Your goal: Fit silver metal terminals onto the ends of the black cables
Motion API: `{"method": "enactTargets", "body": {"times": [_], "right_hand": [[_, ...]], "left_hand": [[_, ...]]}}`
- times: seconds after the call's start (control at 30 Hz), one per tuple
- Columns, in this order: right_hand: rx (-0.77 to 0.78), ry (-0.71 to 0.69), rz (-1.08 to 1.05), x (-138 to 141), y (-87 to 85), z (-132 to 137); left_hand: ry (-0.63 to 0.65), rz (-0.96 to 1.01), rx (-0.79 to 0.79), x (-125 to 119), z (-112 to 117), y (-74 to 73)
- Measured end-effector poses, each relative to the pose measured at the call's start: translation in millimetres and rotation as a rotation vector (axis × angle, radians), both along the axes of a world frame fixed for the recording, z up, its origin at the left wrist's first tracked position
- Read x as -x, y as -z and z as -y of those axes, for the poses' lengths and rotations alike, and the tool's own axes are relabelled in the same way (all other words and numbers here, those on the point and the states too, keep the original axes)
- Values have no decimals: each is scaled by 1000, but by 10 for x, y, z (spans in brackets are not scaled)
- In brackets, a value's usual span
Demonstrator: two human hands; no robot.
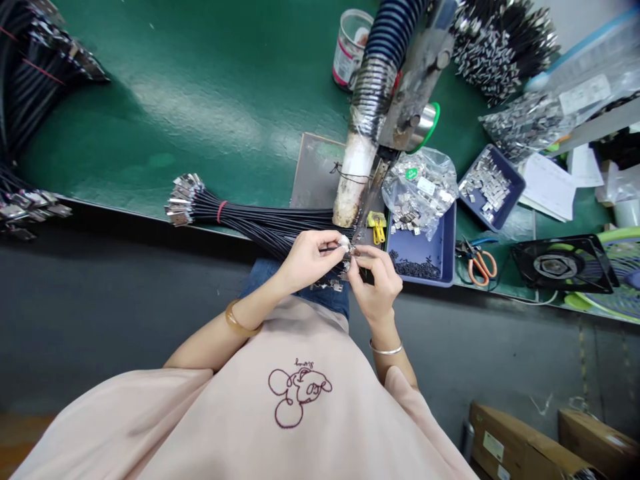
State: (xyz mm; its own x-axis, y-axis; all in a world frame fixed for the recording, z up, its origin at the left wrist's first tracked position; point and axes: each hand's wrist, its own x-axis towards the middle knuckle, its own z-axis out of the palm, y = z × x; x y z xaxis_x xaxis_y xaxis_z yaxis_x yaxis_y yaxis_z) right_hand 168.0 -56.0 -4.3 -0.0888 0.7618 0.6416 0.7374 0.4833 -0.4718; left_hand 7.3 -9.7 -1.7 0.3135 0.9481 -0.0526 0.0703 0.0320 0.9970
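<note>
My left hand point(311, 258) is closed in a pinch on the end of a thin black cable, a white cot on one fingertip. My right hand point(376, 279) is closed too, its fingertips pinching a small metal connector shell point(351, 251) against that cable end. Both hands meet at the front edge of the green bench point(200, 100), above my lap. A bundle of black cables point(260, 220) with metal-capped ends, tied with a red band, lies across the edge just left of my hands.
A blue tray point(425, 257) holds a bag of metal shells point(420, 190); a second blue tray point(490, 183) sits further right. Orange-handled pliers point(477, 260), a fan point(563, 263), a ribbed extraction hose point(380, 67), a tin point(351, 47) and more cable bundles point(35, 73) surround them. Cardboard boxes point(525, 447) stand on the floor.
</note>
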Motion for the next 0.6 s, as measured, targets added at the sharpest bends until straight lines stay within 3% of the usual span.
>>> {"method": "enactTargets", "body": {"times": [0.23,0.3,0.4,0.47,0.6], "right_hand": [[43,-1,-40,-23,-3,64],[192,25,-208,-21,-13,74],[564,-37,-501,-22,-35,74],[676,-46,-553,-24,-54,86],[346,186,-311,-19,-91,159]], "left_hand": [[101,30,-53,94,-37,-78],[140,36,-65,160,-49,-122],[292,-1,-129,262,-62,-172],[356,-13,-138,301,-58,-177],[257,10,-44,288,-15,-134]]}}
